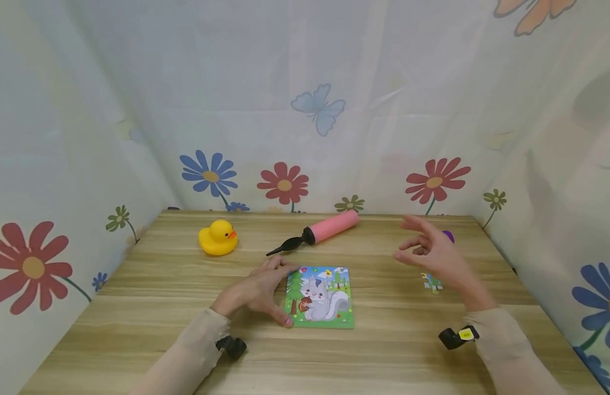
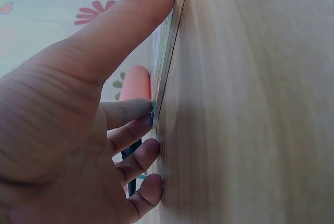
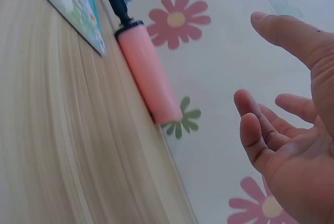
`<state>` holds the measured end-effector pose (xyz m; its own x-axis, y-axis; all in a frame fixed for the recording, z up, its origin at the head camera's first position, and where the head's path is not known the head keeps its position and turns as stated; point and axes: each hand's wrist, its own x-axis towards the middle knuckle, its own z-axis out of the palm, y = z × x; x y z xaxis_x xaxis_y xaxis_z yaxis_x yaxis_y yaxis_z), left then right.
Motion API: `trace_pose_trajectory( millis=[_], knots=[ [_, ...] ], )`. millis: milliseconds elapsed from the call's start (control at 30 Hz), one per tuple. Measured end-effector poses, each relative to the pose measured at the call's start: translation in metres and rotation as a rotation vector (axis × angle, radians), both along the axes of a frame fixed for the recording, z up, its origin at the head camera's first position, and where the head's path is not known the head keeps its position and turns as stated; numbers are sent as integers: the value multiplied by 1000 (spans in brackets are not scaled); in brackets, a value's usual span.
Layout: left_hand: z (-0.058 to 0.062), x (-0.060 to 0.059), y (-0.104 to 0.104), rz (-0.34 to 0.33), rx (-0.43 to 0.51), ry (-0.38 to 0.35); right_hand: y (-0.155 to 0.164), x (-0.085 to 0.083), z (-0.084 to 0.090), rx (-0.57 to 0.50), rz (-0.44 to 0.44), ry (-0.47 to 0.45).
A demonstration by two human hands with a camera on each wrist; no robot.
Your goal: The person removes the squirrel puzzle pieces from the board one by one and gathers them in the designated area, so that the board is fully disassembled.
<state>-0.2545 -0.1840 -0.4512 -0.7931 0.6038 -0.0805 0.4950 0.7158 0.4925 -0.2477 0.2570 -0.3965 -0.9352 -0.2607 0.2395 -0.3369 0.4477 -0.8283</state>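
A square picture puzzle (image 1: 329, 299) with a grey squirrel on it lies flat on the wooden table. My left hand (image 1: 259, 291) holds it by its left side, the thumb at the near corner and the index finger at the far one. In the left wrist view, the left hand (image 2: 68, 125) has its other fingertips down by the tabletop. Off to the right, my right hand (image 1: 435, 255) hovers with its fingers loosely bent and nothing in them. Below it lies a small puzzle piece (image 1: 431, 282), partly hidden by the hand.
A yellow rubber duck (image 1: 218, 238) stands at the back left. Behind the puzzle lies a pink hand pump (image 1: 329, 227) with a black nozzle. Something purple (image 1: 449, 236) shows behind the right hand. A flower-printed curtain (image 1: 315, 153) surrounds the table (image 1: 384, 351).
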Motion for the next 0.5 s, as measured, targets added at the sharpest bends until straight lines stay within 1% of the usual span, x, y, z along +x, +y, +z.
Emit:
trace_pose_trajectory(
  millis=[300, 500],
  knots=[
    [1, 0, 2, 5, -18, 4, -38, 0, -4, -30, 106, 7],
    [2, 1, 1, 5, -26, 1, -58, 4, -11, -33, 172, -29]
  ],
)
